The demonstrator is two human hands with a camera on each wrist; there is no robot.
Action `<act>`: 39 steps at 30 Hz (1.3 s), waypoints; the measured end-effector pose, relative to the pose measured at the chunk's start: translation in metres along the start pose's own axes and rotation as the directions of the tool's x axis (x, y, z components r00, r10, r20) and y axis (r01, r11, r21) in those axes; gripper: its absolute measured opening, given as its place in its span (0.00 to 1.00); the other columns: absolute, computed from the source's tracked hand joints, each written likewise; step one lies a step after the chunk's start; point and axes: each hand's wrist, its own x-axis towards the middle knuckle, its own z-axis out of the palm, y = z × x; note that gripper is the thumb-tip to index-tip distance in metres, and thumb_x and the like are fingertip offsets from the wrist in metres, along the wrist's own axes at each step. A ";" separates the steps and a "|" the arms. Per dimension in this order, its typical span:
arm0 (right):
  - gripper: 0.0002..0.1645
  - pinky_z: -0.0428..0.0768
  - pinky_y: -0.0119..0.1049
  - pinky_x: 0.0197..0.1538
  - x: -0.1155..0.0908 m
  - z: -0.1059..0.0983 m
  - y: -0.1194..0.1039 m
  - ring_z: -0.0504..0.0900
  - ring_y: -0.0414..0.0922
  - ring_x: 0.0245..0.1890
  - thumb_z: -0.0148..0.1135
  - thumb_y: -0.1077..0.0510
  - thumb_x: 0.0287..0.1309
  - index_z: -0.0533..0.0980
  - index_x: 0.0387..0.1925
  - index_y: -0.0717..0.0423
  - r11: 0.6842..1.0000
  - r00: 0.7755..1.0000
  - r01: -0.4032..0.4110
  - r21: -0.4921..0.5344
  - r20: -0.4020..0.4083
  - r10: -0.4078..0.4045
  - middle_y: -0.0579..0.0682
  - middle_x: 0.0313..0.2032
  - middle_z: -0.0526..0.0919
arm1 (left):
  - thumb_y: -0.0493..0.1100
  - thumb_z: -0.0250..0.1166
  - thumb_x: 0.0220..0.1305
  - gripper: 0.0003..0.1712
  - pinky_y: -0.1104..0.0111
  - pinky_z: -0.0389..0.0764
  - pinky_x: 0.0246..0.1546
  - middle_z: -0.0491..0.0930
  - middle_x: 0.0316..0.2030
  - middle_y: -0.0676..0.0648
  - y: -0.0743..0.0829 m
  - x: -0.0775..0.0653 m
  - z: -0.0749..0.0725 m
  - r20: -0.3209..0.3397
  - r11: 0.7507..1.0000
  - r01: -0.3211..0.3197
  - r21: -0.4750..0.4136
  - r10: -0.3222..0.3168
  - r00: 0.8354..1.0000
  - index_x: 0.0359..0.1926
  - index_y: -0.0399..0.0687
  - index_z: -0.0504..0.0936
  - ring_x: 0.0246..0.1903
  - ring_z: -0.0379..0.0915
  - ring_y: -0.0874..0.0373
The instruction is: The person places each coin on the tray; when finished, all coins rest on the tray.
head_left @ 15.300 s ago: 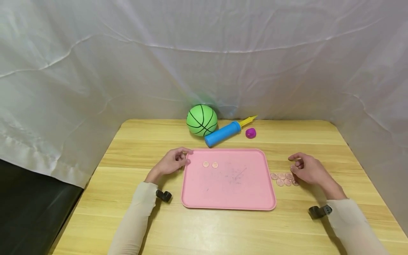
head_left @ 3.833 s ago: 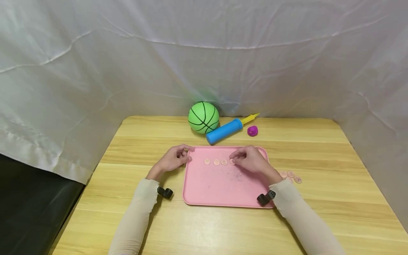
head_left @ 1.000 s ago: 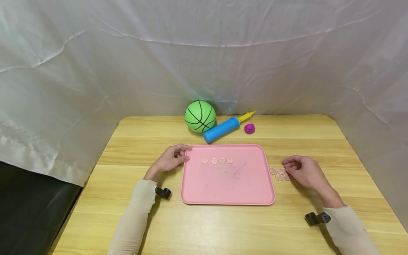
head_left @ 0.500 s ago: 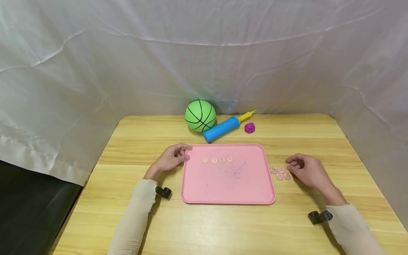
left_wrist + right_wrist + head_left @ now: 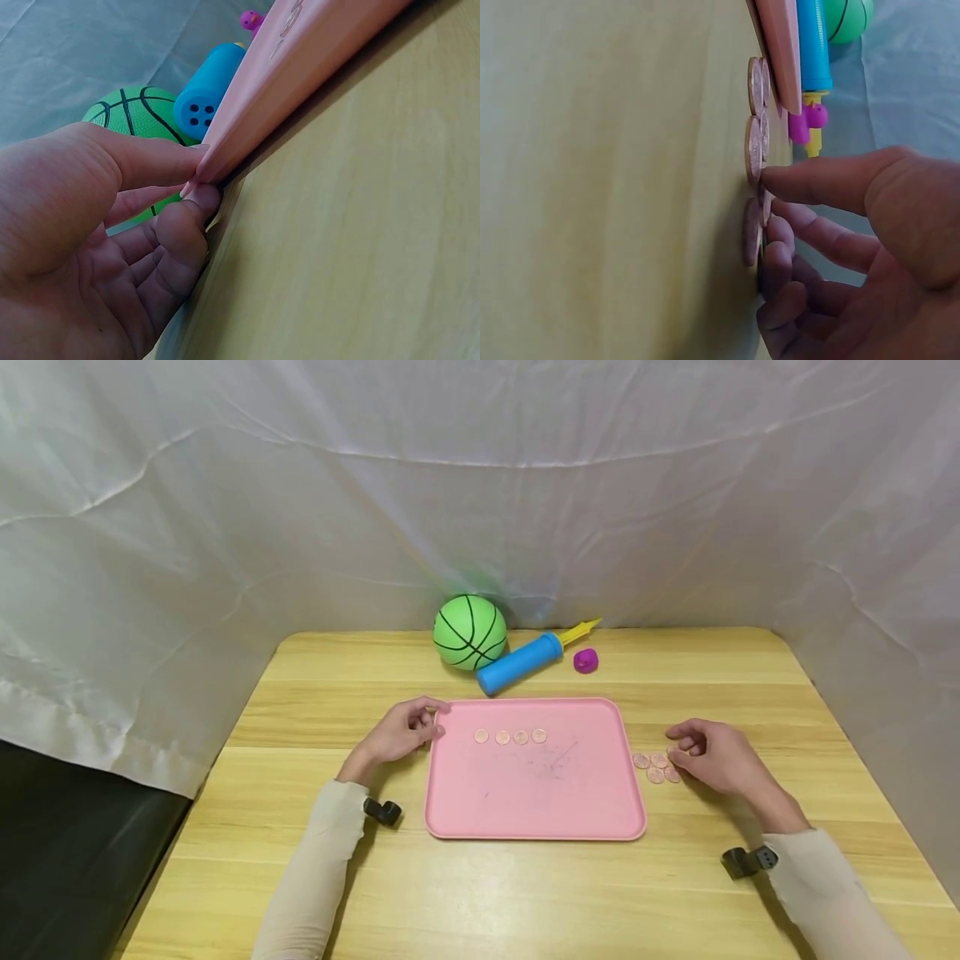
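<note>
The pink tray (image 5: 525, 810) lies on the table, with several copper-coloured coins (image 5: 502, 737) in a row across its far part. My left hand (image 5: 397, 733) pinches the tray's left edge near the far corner; the left wrist view shows thumb above and fingers below the rim (image 5: 247, 105). A cluster of copper-coloured coins (image 5: 656, 774) lies flat on the wood just right of the tray. Over its right end is my right hand (image 5: 716, 758). In the right wrist view its thumb touches a coin (image 5: 765, 208), with the index finger a little apart and the other fingers bent.
Behind the tray stand a green ball (image 5: 470, 633) with black lines and a blue hand pump (image 5: 519, 665) with a yellow nozzle. Right of the pump sits a small purple toy duck (image 5: 586, 661). A grey-white curtain (image 5: 480, 510) hangs along the table's far edge.
Over the longer span, coins came onto the tray and the row grew from two. In the last second my right hand shifted slightly at the loose coins; my left hand stayed at the tray.
</note>
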 end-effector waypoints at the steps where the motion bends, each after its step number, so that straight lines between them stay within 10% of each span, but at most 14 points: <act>1: 0.19 0.76 0.27 0.37 0.001 0.000 0.000 0.79 0.40 0.36 0.74 0.60 0.67 0.84 0.55 0.65 1.000 1.000 0.006 -0.007 0.009 -0.006 0.53 0.39 0.87 | 0.33 0.66 0.76 0.21 0.74 0.73 0.27 0.79 0.35 0.45 0.000 0.000 0.000 0.000 1.000 0.000 0.003 0.000 1.000 0.67 0.38 0.82 0.27 0.70 0.60; 18: 0.09 0.81 0.30 0.33 0.003 -0.010 -0.009 0.82 0.41 0.33 0.75 0.58 0.67 0.89 0.45 0.59 0.999 0.999 -0.011 0.047 0.037 0.009 0.51 0.36 0.90 | 0.34 0.68 0.75 0.21 0.74 0.72 0.29 0.79 0.35 0.43 -0.001 -0.003 0.001 -0.011 1.000 0.006 -0.008 -0.006 1.000 0.67 0.39 0.83 0.28 0.69 0.59; 39: 0.20 0.85 0.33 0.43 0.027 -0.004 -0.061 0.90 0.49 0.41 0.74 0.49 0.71 0.89 0.54 0.59 0.982 0.997 -0.015 0.187 0.077 0.001 0.56 0.44 0.94 | 0.33 0.67 0.75 0.21 0.74 0.72 0.28 0.79 0.35 0.44 -0.002 0.000 -0.001 -0.002 1.000 -0.009 -0.003 0.008 1.000 0.67 0.37 0.82 0.28 0.70 0.60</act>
